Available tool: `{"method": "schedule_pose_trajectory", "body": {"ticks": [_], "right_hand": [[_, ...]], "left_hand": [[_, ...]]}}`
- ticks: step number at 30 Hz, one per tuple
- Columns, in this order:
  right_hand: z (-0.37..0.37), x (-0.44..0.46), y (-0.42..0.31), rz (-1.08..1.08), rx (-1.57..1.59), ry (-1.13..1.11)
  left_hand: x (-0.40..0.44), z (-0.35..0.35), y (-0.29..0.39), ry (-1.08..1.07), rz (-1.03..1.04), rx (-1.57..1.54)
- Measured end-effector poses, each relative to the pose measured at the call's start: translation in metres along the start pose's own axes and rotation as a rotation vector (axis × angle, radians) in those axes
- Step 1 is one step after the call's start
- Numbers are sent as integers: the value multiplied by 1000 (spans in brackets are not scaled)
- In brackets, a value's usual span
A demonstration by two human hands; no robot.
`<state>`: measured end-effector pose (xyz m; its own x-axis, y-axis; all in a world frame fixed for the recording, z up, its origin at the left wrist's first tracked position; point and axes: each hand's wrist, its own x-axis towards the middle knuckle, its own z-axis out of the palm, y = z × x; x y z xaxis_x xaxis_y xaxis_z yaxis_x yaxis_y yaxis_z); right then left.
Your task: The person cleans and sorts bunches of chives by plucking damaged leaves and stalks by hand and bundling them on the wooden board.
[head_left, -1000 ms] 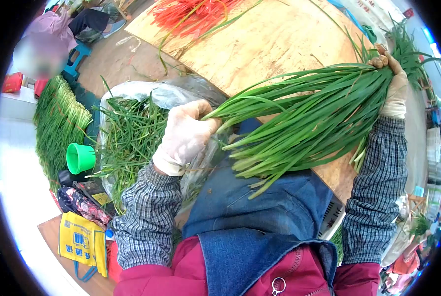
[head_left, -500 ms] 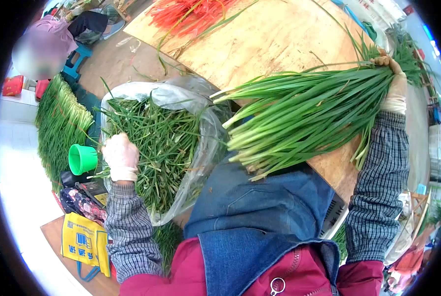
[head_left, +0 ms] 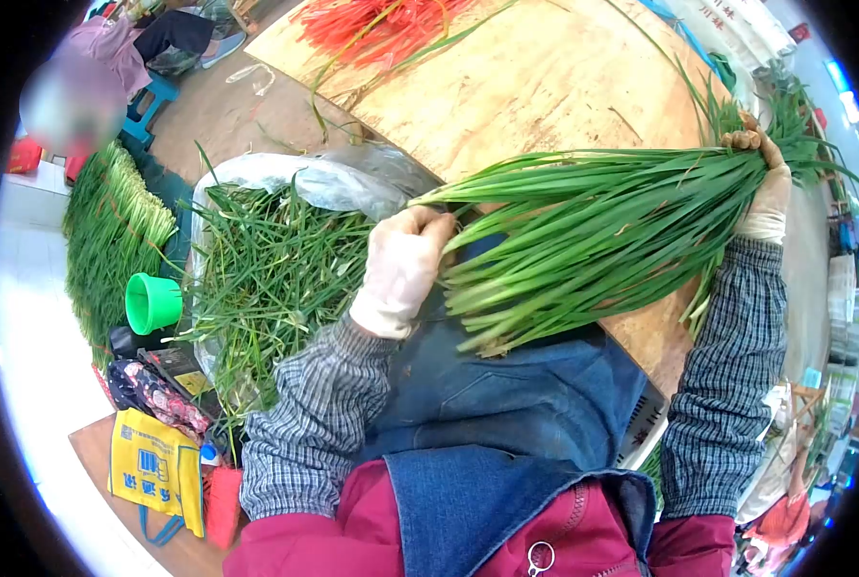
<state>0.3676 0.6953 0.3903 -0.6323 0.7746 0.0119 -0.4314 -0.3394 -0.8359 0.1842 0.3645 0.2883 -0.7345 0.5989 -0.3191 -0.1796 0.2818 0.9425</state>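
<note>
A large bunch of garlic chives (head_left: 602, 236) stretches over my lap and the board's near edge, its pale cut ends to the left. My right hand (head_left: 764, 183), in a pale glove with bare fingertips, is wrapped round the leafy end. My left hand (head_left: 405, 264), gloved likewise, pinches at the pale tips on the bunch's upper left; its fingers partly hide what they grip. Beneath and left of that hand lies a heap of loose green leaves and trimmings (head_left: 275, 260) in a clear plastic bag (head_left: 352, 188).
Red plastic strips (head_left: 381, 29) lie on the wooden board (head_left: 506, 91). Stacked chives (head_left: 117, 240) are at the far left, beside a green cup (head_left: 153, 303). A yellow bag (head_left: 155, 471) lies lower left. Another person (head_left: 107, 48) is at the upper left, near a blue stool (head_left: 150, 106).
My left hand has moved right, from over the bag of trimmings to the pale ends of the bunch. My right hand keeps its hold, nearly in place.
</note>
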Motion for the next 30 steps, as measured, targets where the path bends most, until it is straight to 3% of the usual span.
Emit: {"method": "schedule_pose_trajectory", "body": {"ticks": [1,4,6,8,9,10,11,12,14,16,18,19,23,27,30], "right_hand": [[-4,1,0,-16,12,-7],[-13,4,-2,-75,13,3],[-7,0,-3,-122,-22,63],[-3,0,-3,-100,26,-27],[-3,2,-3,-89,41,-80],[-4,3,-4,-74,53,-130],[-6,5,-5,-47,122,-209],[-3,5,-6,-49,116,-213],[1,0,-10,-63,105,-212],[8,-6,-11,-70,125,-228],[7,-9,-12,-102,116,-195],[7,-10,-13,-112,104,-178],[9,-13,-11,-117,85,-172],[16,-7,-9,-89,84,-259],[15,-3,-13,-101,-3,-192]], "left_hand": [[-8,-6,-1,183,328,342],[-15,-69,-32,398,584,668],[-28,-130,-53,452,268,1331],[-46,-147,-47,407,221,1822],[-49,-142,-49,381,309,1626],[-49,-121,-36,367,611,1406],[-46,-99,-29,286,774,1066],[-42,-74,-18,123,719,843],[-34,-36,3,-201,498,734],[-16,-9,18,-443,82,234],[-6,5,5,-551,-151,-190],[-5,3,8,-476,-94,-120],[0,-20,27,-401,-108,-387],[5,-31,38,-356,-24,-169],[3,-30,49,-342,2,-116]]}}
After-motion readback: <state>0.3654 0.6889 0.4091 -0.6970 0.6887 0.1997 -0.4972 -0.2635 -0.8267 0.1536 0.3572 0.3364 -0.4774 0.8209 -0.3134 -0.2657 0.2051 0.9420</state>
